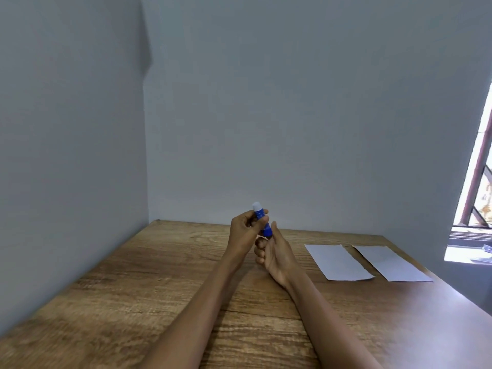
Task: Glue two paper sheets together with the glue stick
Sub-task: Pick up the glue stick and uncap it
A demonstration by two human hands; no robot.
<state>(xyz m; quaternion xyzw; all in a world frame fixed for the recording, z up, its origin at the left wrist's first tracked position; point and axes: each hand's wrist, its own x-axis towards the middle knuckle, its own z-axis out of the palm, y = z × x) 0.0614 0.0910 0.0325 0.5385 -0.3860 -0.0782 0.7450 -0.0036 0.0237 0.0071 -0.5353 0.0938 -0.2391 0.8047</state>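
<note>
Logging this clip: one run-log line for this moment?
stage: prepping glue stick | left hand: grips top | right hand: holds base | sheets: apart, untouched

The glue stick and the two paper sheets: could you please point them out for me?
glue stick (257, 210): head view, upper blue barrel below the white end.
left paper sheet (338, 262): head view, middle of the sheet.
right paper sheet (390, 263): head view, middle of the sheet.

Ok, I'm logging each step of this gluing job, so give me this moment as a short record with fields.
glue stick: blue, white end up, held above the table by both hands
left hand: grips the upper part of the stick
right hand: holds the lower end
paper sheets: two, left sheet and right sheet, flat, side by side, apart, to the right of the hands
table: wooden, in a wall corner
glue on paper: none visible
</note>
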